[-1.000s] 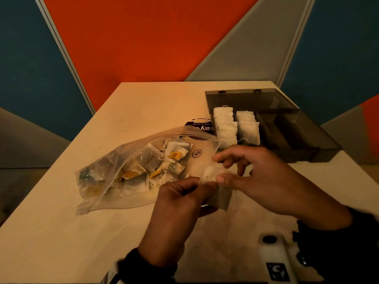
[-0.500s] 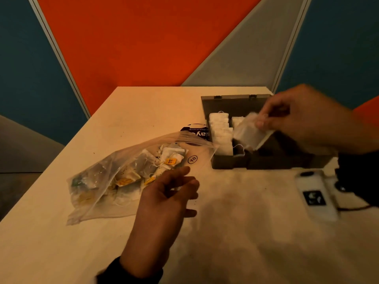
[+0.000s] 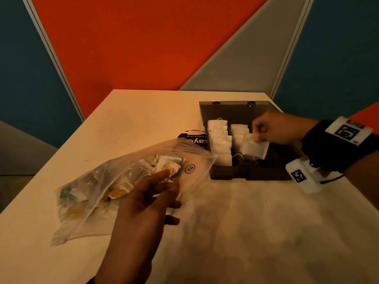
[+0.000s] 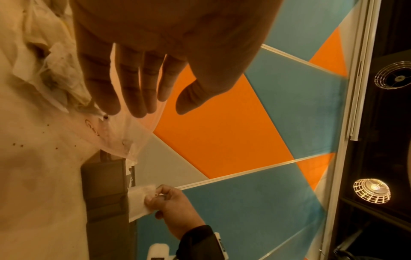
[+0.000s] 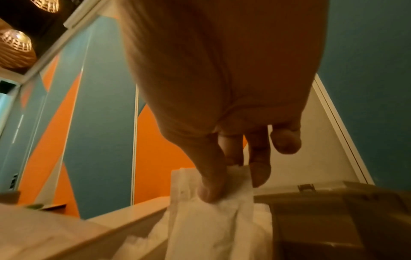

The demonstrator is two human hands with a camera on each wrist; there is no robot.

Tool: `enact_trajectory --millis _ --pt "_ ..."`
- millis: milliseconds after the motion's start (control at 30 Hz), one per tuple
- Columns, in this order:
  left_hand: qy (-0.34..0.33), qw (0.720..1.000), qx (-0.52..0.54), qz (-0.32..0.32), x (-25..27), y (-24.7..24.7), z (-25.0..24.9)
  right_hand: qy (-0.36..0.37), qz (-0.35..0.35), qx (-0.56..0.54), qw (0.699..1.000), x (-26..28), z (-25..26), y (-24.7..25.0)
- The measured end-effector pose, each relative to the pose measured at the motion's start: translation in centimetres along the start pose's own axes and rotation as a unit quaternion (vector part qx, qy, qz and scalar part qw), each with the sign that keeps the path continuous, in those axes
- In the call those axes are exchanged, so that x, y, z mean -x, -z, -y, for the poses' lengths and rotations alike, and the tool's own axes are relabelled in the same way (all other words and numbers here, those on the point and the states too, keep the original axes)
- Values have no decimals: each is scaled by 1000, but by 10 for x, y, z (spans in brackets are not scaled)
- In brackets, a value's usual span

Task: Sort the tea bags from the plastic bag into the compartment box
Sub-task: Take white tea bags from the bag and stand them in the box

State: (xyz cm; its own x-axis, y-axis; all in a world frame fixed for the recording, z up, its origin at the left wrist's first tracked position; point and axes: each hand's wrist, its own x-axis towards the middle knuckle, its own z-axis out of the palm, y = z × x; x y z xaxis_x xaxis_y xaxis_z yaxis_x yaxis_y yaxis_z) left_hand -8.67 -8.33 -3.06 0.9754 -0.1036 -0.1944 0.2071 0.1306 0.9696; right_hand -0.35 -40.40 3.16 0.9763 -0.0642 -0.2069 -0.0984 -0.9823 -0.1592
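A clear plastic bag with several tea bags inside lies on the table's left half, its mouth facing right. My left hand hovers over the bag's open end with its fingers straight, holding nothing. The dark compartment box stands open at the right, with two rows of white tea bags standing in its left compartments. My right hand pinches a white tea bag by its top edge, low over the second row of the box. In the right wrist view the thumb and fingers clamp that tea bag.
A dark round label or lid lies just left of the box, behind the plastic bag's mouth. The box's lid leans back, open. The cream table ends at a wall of orange, blue and grey panels.
A second ago both hands held the tea bag near the plastic bag. The right hand carried it to the box and has now lowered it onto the second row. The left hand let go and moved toward the bag.
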Motion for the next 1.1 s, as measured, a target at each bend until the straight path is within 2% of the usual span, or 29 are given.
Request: enact_trajectory --millis 167,500,700,800,900,967,1100 --pt "-17 999 14 -26 -3 5 -5 -8 70 56 996 -22 0 -20" --pt "-54 996 36 -60 -3 14 -18 -29 79 81 993 -49 10 -14" --pt "-63 996 32 -58 -2 15 -24 -55 135 196 970 -49 17 -27" --pt "-63 996 30 -52 -3 17 -25 -61 121 247 960 -52 20 -25" --pt "-63 996 30 -49 1 22 -27 -71 112 253 958 -51 24 -21" --pt "-64 996 28 -46 3 25 -28 -68 106 221 967 -45 33 -14" --pt "-48 998 22 -47 3 32 -27 20 17 115 993 -17 74 10"
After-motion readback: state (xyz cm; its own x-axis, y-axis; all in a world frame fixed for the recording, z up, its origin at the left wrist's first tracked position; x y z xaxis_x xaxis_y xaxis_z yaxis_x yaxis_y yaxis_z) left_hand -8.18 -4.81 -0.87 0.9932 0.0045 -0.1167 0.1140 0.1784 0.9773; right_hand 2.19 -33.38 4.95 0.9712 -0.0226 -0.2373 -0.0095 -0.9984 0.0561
